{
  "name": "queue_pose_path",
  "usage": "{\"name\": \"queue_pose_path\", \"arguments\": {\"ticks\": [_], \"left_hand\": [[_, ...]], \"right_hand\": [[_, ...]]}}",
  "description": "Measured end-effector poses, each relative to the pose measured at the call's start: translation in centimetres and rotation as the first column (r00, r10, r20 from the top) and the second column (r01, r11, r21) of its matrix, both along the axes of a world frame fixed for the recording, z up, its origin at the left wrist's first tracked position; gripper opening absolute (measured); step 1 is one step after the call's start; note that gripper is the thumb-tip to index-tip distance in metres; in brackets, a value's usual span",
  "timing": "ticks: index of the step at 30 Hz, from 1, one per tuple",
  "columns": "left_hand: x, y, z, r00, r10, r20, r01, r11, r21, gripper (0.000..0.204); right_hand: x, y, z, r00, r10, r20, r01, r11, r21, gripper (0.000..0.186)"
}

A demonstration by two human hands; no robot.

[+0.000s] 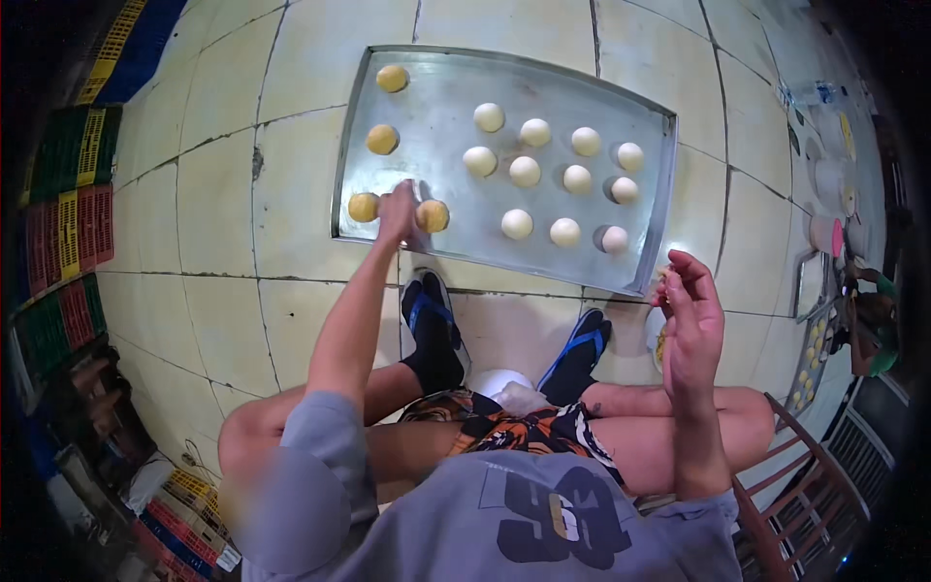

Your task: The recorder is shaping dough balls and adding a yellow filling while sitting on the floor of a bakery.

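A large shallow metal tray (436, 107) lies on the tiled floor in front of me. Several smooth white dough balls (525, 172) sit in rows over its middle and right. Yellow-topped balls stand at its left, one at the far corner (392, 79) and one below it (382, 140). My left hand (397, 211) reaches over the near left part, between a yellow ball (364, 207) and another yellow ball (433, 215); its fingers are blurred. Beside the tray's near right corner, my right hand (690, 308) is raised, fingertips pinched, with small yellowish bits at them.
My feet in blue-strapped sandals (427, 310) are close to the tray's near edge. Stacked coloured crates (82, 233) line the left. At the right are a wooden rack (805, 485), another tray of yellow pieces (810, 364), a pink tub (825, 235) and another person (873, 325).
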State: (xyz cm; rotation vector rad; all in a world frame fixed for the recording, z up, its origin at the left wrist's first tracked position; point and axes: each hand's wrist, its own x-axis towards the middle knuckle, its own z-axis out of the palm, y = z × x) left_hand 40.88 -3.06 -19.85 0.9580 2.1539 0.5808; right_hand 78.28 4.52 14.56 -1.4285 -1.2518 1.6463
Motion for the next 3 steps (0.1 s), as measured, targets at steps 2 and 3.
{"name": "queue_pose_path", "arguments": {"ticks": [2, 3], "left_hand": [[0.1, -0.1, 0.3, 0.998, -0.044, -0.048, 0.046, 0.998, 0.039, 0.04], [0.3, -0.3, 0.4, 0.991, -0.087, -0.105, 0.096, 0.992, 0.083, 0.043]], "right_hand": [[-1.3, 0.2, -0.1, 1.0, 0.001, -0.003, -0.001, 1.0, -0.003, 0.033], [-1.7, 0.4, -0.2, 1.0, 0.001, -0.003, -0.001, 1.0, -0.003, 0.033]]}}
